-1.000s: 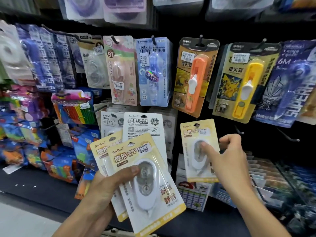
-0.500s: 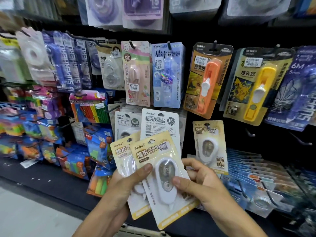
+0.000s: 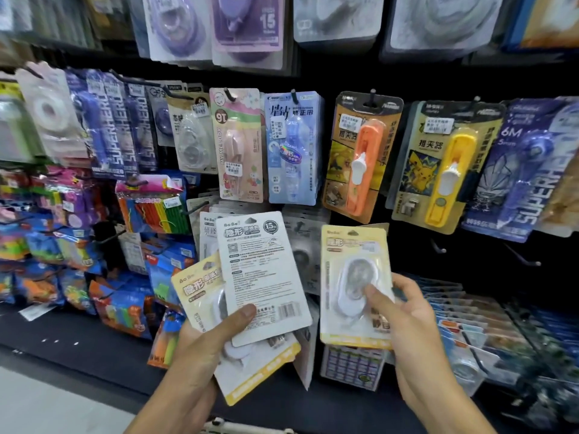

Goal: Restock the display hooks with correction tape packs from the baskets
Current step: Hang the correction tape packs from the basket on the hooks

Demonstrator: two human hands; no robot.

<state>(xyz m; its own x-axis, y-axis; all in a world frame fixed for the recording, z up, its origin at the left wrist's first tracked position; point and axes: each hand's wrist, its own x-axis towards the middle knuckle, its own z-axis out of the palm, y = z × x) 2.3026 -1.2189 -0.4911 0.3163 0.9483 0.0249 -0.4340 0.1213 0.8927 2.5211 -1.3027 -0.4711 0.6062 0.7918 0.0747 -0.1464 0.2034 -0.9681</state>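
Observation:
My left hand (image 3: 194, 355) grips a fan of correction tape packs low in the middle. Its thumb presses on the white printed back of the front pack (image 3: 260, 277), and yellow-edged packs (image 3: 197, 289) stick out behind and below it. My right hand (image 3: 413, 324) holds a single yellow pack (image 3: 347, 255) upright, thumb on its clear blister. This pack is up against the black display wall, just under the orange clip pack (image 3: 363, 158). Whether another pack hangs behind it I cannot tell.
The wall is crowded with hanging stationery packs on hooks. Two bare hooks (image 3: 438, 247) (image 3: 523, 258) stick out to the right of the held pack. Flat packs are stacked at the lower right (image 3: 463, 336). A pale basket rim (image 3: 219, 426) shows at the bottom edge.
My right hand took the front yellow pack off the fan in my left hand and lifted it up and right to the wall. The fan now shows a white back.

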